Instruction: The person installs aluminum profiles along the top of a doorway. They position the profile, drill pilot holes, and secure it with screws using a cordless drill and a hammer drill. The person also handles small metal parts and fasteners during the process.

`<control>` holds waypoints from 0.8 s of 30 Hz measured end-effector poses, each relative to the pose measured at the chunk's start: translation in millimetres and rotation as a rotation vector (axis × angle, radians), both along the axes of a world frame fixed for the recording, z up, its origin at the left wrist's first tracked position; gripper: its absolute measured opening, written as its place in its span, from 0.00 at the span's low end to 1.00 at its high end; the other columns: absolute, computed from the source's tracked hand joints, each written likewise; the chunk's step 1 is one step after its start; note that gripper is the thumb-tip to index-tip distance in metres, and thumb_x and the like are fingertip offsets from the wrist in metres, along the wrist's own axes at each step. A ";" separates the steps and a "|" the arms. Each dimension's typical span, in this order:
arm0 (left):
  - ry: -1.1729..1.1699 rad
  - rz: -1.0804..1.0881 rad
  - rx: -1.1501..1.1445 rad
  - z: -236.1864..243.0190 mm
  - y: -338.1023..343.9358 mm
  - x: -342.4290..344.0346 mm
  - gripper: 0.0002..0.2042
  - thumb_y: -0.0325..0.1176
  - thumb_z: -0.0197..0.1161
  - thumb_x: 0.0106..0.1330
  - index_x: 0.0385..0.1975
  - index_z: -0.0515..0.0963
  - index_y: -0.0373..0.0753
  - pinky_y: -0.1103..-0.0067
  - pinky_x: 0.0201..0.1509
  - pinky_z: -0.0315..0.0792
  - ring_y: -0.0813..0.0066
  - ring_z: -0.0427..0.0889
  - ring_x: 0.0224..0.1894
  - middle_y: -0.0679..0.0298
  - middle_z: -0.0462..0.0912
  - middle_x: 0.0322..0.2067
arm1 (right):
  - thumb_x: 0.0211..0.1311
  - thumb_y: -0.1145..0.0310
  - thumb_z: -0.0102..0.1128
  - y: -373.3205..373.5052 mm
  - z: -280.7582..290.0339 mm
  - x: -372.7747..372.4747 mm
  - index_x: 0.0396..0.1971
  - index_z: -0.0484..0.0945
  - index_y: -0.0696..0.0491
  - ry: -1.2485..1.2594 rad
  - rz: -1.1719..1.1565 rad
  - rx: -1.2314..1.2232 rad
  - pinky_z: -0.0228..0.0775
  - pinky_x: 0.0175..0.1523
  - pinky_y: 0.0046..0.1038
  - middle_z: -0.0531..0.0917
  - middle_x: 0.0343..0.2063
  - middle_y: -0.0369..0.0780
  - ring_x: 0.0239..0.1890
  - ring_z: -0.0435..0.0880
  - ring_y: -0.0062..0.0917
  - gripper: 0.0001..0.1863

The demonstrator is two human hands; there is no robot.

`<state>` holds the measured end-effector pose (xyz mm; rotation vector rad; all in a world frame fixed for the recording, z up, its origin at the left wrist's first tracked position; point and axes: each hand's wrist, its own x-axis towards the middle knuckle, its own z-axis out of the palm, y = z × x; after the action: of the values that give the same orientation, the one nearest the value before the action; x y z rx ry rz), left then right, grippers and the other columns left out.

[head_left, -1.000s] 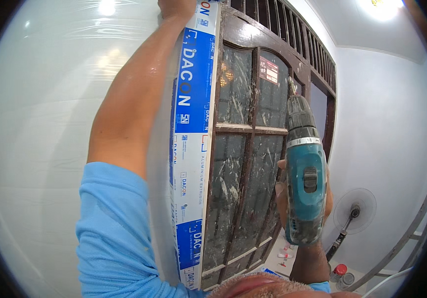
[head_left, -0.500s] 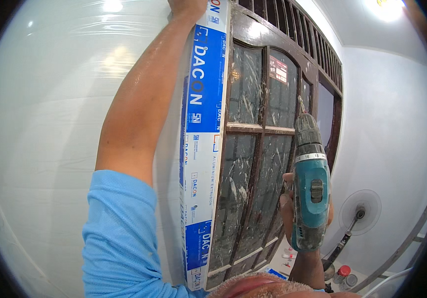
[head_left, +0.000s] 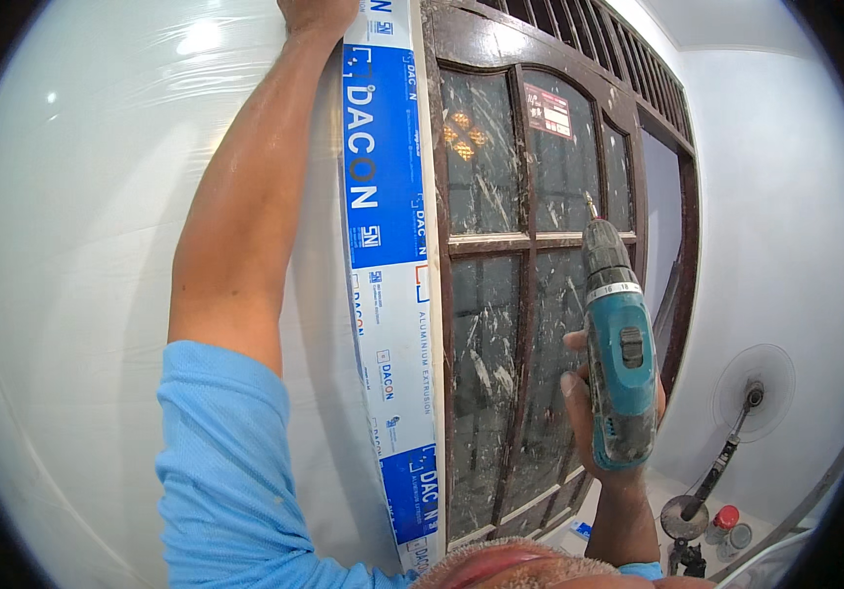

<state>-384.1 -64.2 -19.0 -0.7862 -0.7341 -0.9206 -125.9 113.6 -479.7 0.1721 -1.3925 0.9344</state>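
My left hand (head_left: pixel 316 14) pressed the film-wrapped aluminium strip (head_left: pixel 387 255) flat against the white panel (head_left: pixel 78 294) beside the wooden door (head_left: pixel 530 294); my right hand (head_left: pixel 598 432) clasped the teal drill (head_left: pixel 618 363), bit upward. Squaring 1 bit before triggering seemed wise.

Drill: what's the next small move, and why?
Probably swing the drill left toward the wrapped aluminium strip. The right hand holds it upright, bit in free air before the wooden door, while the left hand presses the strip's top.
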 end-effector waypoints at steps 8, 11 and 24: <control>0.027 0.152 0.065 6.0 7.0 -1.0 0.12 0.38 0.64 0.68 0.28 0.87 0.36 0.57 0.49 0.79 0.43 0.87 0.38 0.47 0.88 0.32 | 0.62 0.80 0.67 -10.6 8.8 -18.6 0.56 0.81 0.56 -0.016 -0.189 0.176 0.74 0.39 0.21 0.87 0.41 0.34 0.31 0.77 0.12 0.21; -0.054 0.099 0.008 3.6 2.6 1.0 0.13 0.38 0.63 0.69 0.31 0.87 0.36 0.56 0.52 0.79 0.44 0.87 0.41 0.47 0.88 0.34 | 0.62 0.80 0.68 -14.5 0.7 -11.2 0.56 0.81 0.56 -0.118 -0.205 0.206 0.73 0.40 0.21 0.87 0.42 0.34 0.33 0.78 0.12 0.21; -0.009 0.190 -0.106 12.6 -15.0 -21.0 0.14 0.35 0.60 0.68 0.42 0.89 0.35 0.59 0.61 0.76 0.47 0.84 0.50 0.46 0.89 0.45 | 0.59 0.80 0.67 -36.0 -111.2 57.8 0.58 0.75 0.60 -0.213 -0.289 -0.046 0.78 0.59 0.34 0.88 0.46 0.43 0.50 0.88 0.30 0.25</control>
<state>-405.1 -79.2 -6.4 -0.7906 -0.8556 -0.7196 -68.1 77.7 -591.0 -0.1652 -1.5418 0.7578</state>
